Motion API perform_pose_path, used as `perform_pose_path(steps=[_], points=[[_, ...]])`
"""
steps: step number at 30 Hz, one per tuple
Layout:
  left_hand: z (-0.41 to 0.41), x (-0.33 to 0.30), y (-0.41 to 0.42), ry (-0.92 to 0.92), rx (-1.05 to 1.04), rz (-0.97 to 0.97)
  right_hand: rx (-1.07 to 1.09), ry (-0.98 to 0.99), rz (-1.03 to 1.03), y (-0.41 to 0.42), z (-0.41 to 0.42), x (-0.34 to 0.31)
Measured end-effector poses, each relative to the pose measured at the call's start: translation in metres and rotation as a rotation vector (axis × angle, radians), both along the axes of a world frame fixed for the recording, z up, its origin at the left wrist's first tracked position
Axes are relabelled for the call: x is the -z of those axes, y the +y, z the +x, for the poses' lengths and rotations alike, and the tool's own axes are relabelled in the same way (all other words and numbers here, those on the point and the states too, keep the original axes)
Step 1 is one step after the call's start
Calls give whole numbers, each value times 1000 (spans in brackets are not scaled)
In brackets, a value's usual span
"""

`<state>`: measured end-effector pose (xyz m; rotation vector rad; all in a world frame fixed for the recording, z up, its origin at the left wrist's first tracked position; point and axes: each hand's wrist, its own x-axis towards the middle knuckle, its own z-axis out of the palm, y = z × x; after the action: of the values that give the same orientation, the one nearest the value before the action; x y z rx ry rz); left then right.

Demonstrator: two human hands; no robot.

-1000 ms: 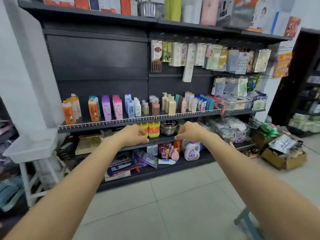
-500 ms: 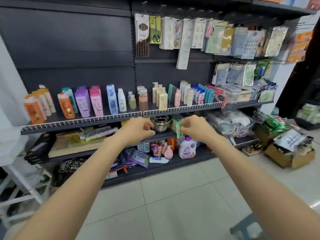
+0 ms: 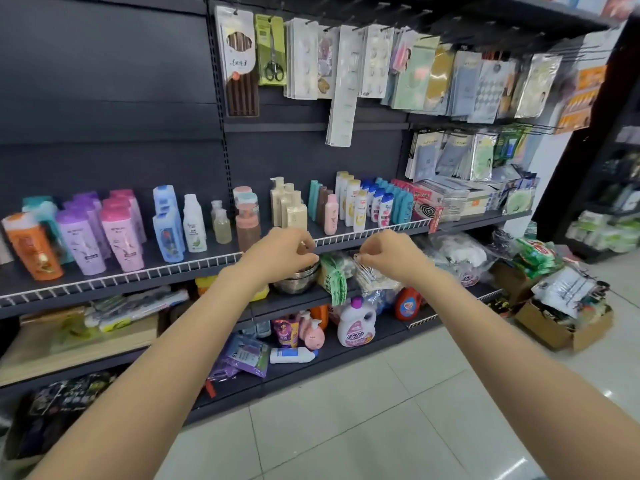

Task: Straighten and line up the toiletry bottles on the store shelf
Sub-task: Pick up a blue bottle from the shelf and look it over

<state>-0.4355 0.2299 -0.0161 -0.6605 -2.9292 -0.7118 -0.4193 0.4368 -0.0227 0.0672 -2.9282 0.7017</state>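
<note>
Both bare forearms reach forward and upward from the bottom corners, converging toward the middle; the left hand (image 3: 282, 249) is held knuckles-up with its fingers (image 3: 306, 247) curled loosely inward, holding nothing; the right hand (image 3: 389, 253) sits level with it and a little apart, wrist bent down, its fingers (image 3: 360, 258) curled under toward the left hand, likewise holding nothing.

Noted: scissors pack (image 3: 271, 50) hanging upper centre; steel bowls (image 3: 298, 277) mid-frame; white detergent jug (image 3: 356, 323) lower centre; cardboard box (image 3: 562, 327) on floor, right.
</note>
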Motion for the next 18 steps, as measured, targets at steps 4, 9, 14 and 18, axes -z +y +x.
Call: perform_pose_path(steps=[4, 9, 14, 18], points=[[-67, -6, 24, 2, 60, -20, 28, 7, -12, 19, -57, -7], [-143, -5, 60, 5, 101, -7, 86, 7, -6, 51, -117, -6], [-206, 7, 111, -5, 145, -21, 111, 20, -17, 96, -174, 1], [-257, 12, 162, -24, 160, -41, 125, 25, -14, 145, -229, 9]])
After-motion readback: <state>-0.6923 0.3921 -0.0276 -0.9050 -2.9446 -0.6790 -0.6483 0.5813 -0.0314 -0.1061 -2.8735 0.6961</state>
